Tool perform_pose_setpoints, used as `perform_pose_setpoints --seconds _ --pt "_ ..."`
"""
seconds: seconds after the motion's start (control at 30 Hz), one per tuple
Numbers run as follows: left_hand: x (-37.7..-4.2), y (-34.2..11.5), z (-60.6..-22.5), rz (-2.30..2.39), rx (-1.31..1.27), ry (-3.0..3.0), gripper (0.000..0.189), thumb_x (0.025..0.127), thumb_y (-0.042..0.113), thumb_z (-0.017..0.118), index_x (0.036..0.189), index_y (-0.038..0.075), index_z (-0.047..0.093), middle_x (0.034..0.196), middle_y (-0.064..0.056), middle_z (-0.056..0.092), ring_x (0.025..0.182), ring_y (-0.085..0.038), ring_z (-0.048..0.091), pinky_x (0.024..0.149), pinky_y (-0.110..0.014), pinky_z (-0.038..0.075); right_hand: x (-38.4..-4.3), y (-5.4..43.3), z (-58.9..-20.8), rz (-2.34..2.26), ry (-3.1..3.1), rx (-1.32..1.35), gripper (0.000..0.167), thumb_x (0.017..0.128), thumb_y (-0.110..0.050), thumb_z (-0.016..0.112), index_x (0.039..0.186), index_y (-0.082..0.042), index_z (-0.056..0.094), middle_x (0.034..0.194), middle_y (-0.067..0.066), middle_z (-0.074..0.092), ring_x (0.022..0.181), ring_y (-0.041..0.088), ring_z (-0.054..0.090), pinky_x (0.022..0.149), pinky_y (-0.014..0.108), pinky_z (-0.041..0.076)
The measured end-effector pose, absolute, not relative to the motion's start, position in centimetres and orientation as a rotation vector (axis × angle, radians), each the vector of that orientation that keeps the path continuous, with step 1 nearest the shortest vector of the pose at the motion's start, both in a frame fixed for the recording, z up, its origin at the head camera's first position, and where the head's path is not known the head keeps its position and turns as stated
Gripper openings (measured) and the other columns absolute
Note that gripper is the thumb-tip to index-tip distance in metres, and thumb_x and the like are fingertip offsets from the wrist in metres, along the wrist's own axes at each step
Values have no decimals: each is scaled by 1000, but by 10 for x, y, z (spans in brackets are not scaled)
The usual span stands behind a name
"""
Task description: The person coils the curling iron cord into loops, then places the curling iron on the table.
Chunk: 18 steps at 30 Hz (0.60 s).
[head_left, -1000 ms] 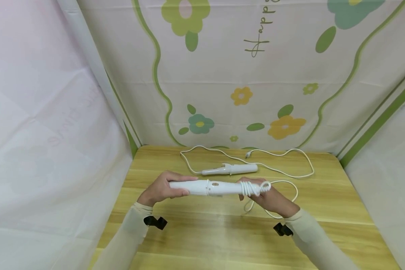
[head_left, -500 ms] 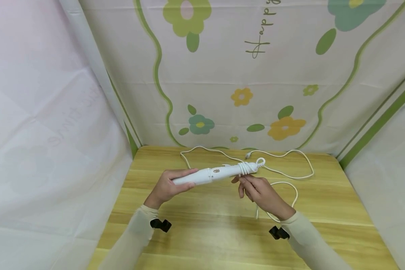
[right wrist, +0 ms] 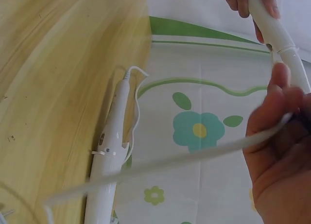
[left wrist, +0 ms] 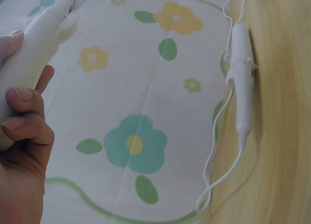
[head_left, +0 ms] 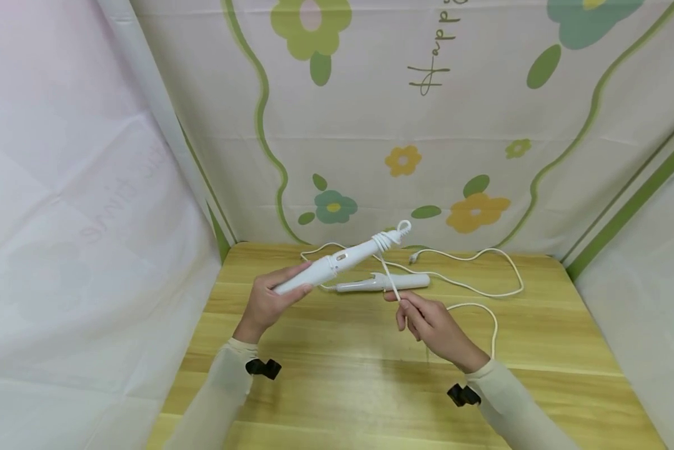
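A white hair curling iron [head_left: 320, 269] is tilted in mid-air, its cord end up and to the right. My left hand [head_left: 266, 301] grips its thick lower end, the fingers curled round it in the left wrist view. Several turns of its white cord [head_left: 391, 279] wrap the upper end, below a small loop. From these turns a strand runs down to my right hand [head_left: 439, 328], which pinches it between thumb and fingers. Behind the held iron, a second white curling iron [head_left: 406, 281] lies on the table. The right palm is partly out of frame in the right wrist view.
The wooden table [head_left: 337, 400] ends at a flower-printed cloth [head_left: 359, 112] at the back. Cloth walls stand left and right. The second iron's cord [head_left: 483, 292] loops along the back edge, its plug [head_left: 413, 257] lying there.
The held iron has gone from level to tilted, its cord end rising up and leftward. My right hand has left the iron's end and now draws a strand of cord away from it.
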<state>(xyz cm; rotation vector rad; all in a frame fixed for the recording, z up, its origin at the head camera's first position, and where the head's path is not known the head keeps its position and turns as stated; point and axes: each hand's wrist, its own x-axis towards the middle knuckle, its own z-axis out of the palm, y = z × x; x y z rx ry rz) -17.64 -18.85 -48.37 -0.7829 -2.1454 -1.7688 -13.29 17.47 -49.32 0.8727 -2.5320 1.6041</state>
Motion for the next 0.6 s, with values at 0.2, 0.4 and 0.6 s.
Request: perform_pose_setpoints --seconds 0.2,0.4,0.6 --pt "-182 -197 -481 -1682 -800 -2190 45 87 -9 85 131 -2 77 129 -22 77 97 -8 75 72 -25 62 -132 180 -488 1414 -2560 913 26 116 -6 50 122 -19 72 78 -12 61 59 -4 36 54 20 39" --pt "-186 -202 -480 -1538 -846 -2302 47 88 0 89 133 8 79 129 -14 79 100 -12 77 73 -26 62 -131 189 -469 959 -2517 1037 21 107 0 65 113 -18 72 79 -17 59 66 -8 44 62 19 45" --pt "-185 -198 -477 -1364 -987 -2392 45 90 10 90 134 14 79 128 -9 80 104 -21 79 76 -31 64 -131 193 -454 690 -2388 1209 7 112 -15 62 110 -18 69 81 -15 61 67 -7 46 60 15 44"
